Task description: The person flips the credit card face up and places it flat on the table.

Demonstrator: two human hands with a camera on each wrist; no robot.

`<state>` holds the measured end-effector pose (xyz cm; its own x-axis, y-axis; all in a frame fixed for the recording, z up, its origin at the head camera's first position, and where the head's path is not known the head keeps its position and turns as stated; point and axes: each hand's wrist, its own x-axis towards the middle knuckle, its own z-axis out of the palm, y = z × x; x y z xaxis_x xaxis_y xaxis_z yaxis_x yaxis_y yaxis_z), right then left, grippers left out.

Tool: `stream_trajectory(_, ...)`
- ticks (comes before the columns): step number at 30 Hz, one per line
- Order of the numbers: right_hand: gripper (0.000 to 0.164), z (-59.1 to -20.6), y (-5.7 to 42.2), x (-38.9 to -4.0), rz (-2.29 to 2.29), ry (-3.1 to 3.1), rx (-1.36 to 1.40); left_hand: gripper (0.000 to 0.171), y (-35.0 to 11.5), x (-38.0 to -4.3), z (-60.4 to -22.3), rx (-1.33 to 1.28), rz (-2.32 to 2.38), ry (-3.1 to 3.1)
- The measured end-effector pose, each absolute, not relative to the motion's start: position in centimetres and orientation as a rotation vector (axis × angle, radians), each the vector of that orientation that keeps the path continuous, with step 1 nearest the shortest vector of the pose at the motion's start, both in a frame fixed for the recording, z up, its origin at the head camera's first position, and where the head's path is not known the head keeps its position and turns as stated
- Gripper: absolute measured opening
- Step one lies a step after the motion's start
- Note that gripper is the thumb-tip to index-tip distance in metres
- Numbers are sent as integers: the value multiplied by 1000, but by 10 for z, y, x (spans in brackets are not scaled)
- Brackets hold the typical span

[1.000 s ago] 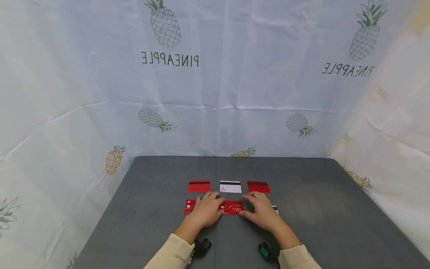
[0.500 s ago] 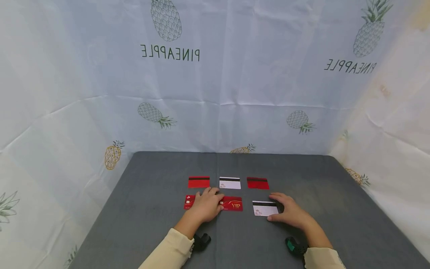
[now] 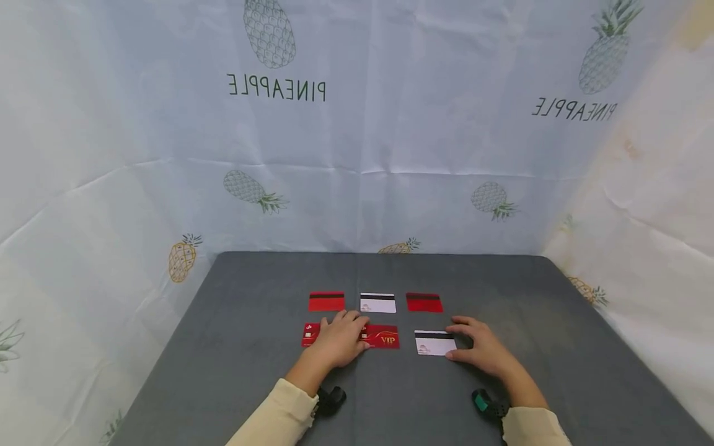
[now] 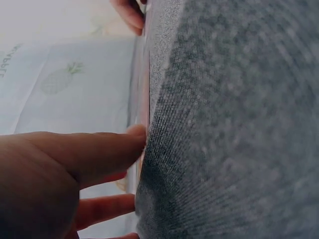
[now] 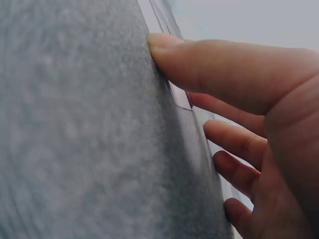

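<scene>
In the head view, my left hand (image 3: 334,341) lies over the left end of a red VIP card (image 3: 385,336), thumb at its near edge and index finger at its far edge. Another red card (image 3: 310,334) shows on that hand's left, partly covered. My right hand (image 3: 482,348) holds the right end of a white magnetic-stripe card (image 3: 431,347) between thumb and index finger. The right wrist view shows the thumb (image 5: 172,55) against this card's near edge, the other fingers beyond it. All three cards lie in one row on the dark table.
Behind them is a second row: a red card (image 3: 326,301) at left, a white one (image 3: 378,303) in the middle and a red one (image 3: 424,302) at right, stripes up. The grey tabletop (image 3: 256,310) ends at a pineapple-print curtain (image 3: 357,210).
My right hand has left the VIP card's right end and moved right to the white card, uncovering it. My left hand has stayed on the VIP card. The head view has shifted slightly.
</scene>
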<state>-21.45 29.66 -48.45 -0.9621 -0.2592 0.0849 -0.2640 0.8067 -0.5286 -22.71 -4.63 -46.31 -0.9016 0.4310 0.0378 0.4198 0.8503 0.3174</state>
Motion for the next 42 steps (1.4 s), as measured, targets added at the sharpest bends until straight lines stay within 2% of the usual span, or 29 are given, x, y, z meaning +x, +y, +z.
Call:
stream_trajectory(7,49,-488,290,-213,829,-2957,350,55,-36,-228,-455,703,585,3024)
stream_trajectory(13,49,-483,283,-212,818,-2907,303,51,-7,-227,-452,838,557,3063)
stream_trajectory(23,48,-481,273,-212,807,-2979,205,63,40,-221,-461,895,487,2888)
stream_trajectory(33,62,-472,269,-210,775,-3002,324,62,43,-221,-464,890,441,2959)
stream_trajectory(42,58,-474,272,-208,928,-2955,355,61,42,-222,-466,871,558,2986)
